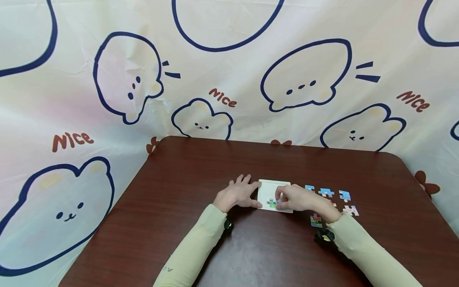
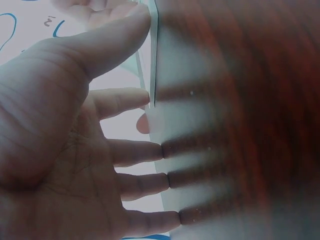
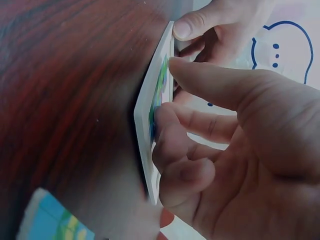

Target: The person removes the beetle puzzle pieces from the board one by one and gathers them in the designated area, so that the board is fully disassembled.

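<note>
A white puzzle tray (image 1: 268,189) lies flat on the table, with joined green and blue puzzle pieces (image 1: 271,203) near its front edge. My left hand (image 1: 236,195) is at the tray's left side, fingers spread and straight, with the thumb and forefinger against the rim. Over the tray's front right part, my right hand (image 1: 295,198) has its thumb and forefinger down on a puzzle piece (image 3: 153,122), pinching it at the surface. Its other fingers are curled, as the right wrist view shows. The hand covers part of that piece.
To the right of the tray lie several loose jigsaw pieces, among them a blue one (image 1: 344,195), a pale one (image 1: 350,210) and a red-green one (image 1: 316,221). The brown table (image 1: 172,187) meets a cartoon-printed cloth (image 1: 222,75) behind.
</note>
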A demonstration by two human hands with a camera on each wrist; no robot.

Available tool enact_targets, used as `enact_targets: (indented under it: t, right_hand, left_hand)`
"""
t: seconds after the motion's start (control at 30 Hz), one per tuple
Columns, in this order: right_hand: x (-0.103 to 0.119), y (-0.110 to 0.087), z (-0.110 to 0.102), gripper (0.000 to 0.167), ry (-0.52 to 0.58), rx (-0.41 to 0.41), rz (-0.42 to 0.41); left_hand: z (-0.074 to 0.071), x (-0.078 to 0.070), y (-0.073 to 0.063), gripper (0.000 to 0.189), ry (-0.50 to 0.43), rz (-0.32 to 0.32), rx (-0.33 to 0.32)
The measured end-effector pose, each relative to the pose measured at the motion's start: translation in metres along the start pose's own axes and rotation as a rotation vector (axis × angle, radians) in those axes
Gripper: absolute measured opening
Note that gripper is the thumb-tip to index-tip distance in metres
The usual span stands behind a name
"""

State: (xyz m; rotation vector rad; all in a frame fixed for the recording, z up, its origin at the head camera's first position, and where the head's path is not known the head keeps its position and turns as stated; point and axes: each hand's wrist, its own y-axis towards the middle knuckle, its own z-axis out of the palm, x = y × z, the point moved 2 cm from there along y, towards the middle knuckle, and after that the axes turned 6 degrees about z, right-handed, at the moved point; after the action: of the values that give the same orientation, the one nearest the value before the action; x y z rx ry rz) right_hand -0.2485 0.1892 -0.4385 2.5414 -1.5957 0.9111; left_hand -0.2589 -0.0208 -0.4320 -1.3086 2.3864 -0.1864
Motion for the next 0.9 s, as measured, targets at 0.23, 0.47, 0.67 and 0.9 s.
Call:
enact_targets:
  t: [0.23,0.47,0.67,0.9]
  right_hand:
    - [0.0023,0.0015,0.0036,0.018,0.006,0.012,0.059]
    - [0.0027,0.0013,0.0040,0.018,-0.003,-0.004,0.066]
    - [0.0031,0.0017,0.0039,0.017,0.003,0.012,0.066]
    - [0.0051,0.0037,0.0027,0.018,-0.016,0.046,0.072]
  left_hand:
    - [-0.0001,0.0001,-0.0010,0.077,-0.005,-0.001,0.005]
    - [0.0004,0.0005,-0.0011,0.077,-0.009,-0.003,0.009]
    - [0.0015,0.0011,0.0000,0.077,-0.011,0.001,0.006]
    - [0.0003,0.0006,-0.0008,0.076,-0.011,0.007,0.004]
